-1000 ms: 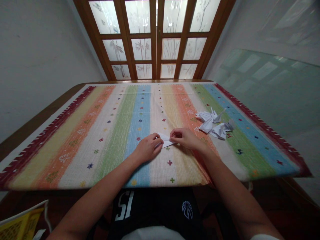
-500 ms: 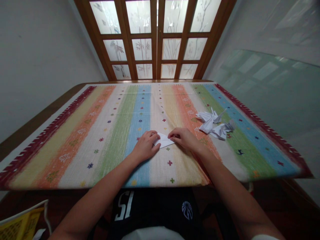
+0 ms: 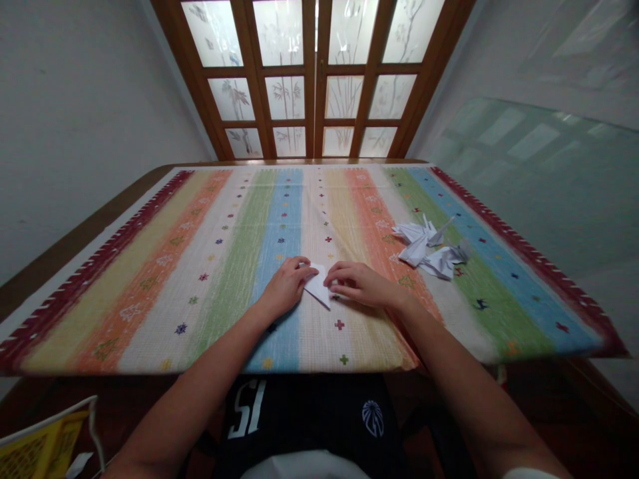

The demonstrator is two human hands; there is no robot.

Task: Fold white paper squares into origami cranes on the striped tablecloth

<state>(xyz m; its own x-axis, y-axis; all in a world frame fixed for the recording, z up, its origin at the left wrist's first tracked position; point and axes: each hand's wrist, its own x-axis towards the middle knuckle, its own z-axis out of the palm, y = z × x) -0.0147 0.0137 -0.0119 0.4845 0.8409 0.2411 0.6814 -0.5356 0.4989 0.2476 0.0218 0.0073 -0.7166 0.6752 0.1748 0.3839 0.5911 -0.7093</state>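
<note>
A small folded piece of white paper (image 3: 318, 287) lies on the striped tablecloth (image 3: 200, 266) near the table's front middle. My left hand (image 3: 285, 287) rests on its left side, fingers curled and pressing the paper's upper edge. From the right, my right hand (image 3: 355, 285) pinches the paper's right part with its fingertips. Most of the paper is hidden between the two hands; a pointed corner shows below them.
Several finished folded white paper figures (image 3: 428, 246) lie in a loose heap to the right on the cloth. Wooden glazed doors (image 3: 314, 80) stand beyond the table's far edge. A yellow bag (image 3: 44, 449) sits at the lower left, below the table.
Both hands have shifted slightly left and closer together. The paper has been folded or turned: its long point to the right is gone and a corner now points down.
</note>
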